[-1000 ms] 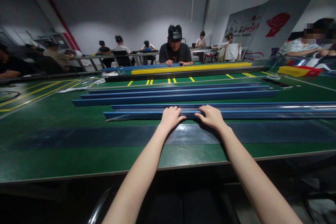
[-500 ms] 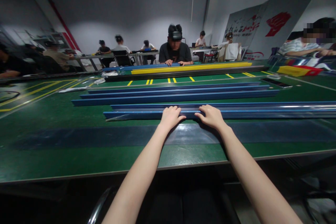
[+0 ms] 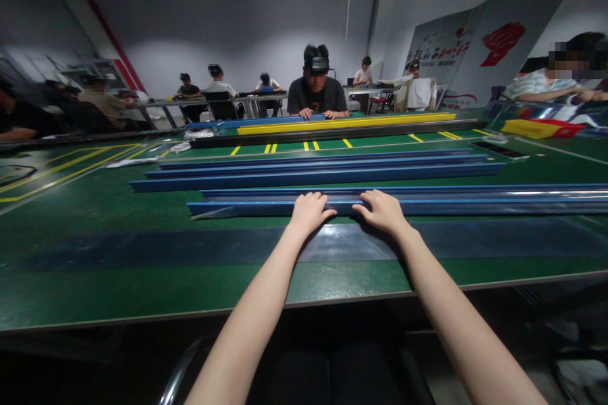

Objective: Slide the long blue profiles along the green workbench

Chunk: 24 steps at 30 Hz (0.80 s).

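A long blue channel-shaped strip point(image 3: 247, 207) lies across the green table, with transparent film along it. My left hand point(image 3: 311, 212) rests over its near edge, fingers on top and thumb pointing right along the front side. To the right of it, my right hand point(image 3: 382, 209) grips the same strip, its thumb pointing left. A short gap separates the two thumbs. Both hands are closed round the strip's near wall. Between the strip and the table's near edge lies a flat, clear plastic sheet point(image 3: 190, 248), under my wrists.
Farther back lie more blue strips point(image 3: 323, 174), a yellow strip point(image 3: 351, 123), a dark strip point(image 3: 389, 130) and a phone point(image 3: 498, 150). A yellow and red tray point(image 3: 541, 128) stands at the right. Opposite, a person in dark clothing point(image 3: 317, 98) has both hands at the far strips.
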Tool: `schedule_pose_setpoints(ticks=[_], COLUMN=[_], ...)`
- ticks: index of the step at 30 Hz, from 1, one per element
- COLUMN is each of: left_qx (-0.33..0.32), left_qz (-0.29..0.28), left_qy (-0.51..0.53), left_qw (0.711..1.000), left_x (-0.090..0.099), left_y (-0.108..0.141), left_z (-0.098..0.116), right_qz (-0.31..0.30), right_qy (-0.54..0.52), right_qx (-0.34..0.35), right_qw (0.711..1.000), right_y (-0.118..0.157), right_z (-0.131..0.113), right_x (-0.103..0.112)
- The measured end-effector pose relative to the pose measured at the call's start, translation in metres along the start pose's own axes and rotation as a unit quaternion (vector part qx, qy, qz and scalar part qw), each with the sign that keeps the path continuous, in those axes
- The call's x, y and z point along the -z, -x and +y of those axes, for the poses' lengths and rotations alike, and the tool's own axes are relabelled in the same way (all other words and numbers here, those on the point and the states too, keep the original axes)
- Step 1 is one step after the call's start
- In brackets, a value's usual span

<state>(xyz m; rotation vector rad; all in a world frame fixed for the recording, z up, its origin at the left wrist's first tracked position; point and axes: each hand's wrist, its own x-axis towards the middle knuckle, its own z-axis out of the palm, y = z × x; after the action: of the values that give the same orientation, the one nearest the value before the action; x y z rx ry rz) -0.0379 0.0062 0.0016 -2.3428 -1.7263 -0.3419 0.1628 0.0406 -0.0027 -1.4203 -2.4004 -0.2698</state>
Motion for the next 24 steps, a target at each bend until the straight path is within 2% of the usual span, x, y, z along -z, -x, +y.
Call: schedule_pose_setpoints(ticks=[6,12,19,24], left_qx=[-0.002,-0.002,0.001,0.004], left_qz=[0.005,0.009,0.004,0.005], left_qy=[-0.005,-0.007,-0.008,0.006], left_qw=[1.000,1.000,1.000,1.000], left_x=[-0.001,-0.001,0.000,-0.003], left_y=[0.000,0.000,0.000,-0.001], left_z=[0.000,0.000,0.001,0.000], right_qz=[0.004,0.023,0.064,0.076], right_qy=[0.002,0.017,-0.029,-0.029], right_qx=[0.005,0.045,0.090,0.079], right_qw=[1.000,0.999,0.993,0.994], right_y=[0.000,0.003,0.001,-0.003], right_z=[0.001,-0.004,-0.017,-0.020], right_x=[-0.001,0.000,-0.003,-0.006])
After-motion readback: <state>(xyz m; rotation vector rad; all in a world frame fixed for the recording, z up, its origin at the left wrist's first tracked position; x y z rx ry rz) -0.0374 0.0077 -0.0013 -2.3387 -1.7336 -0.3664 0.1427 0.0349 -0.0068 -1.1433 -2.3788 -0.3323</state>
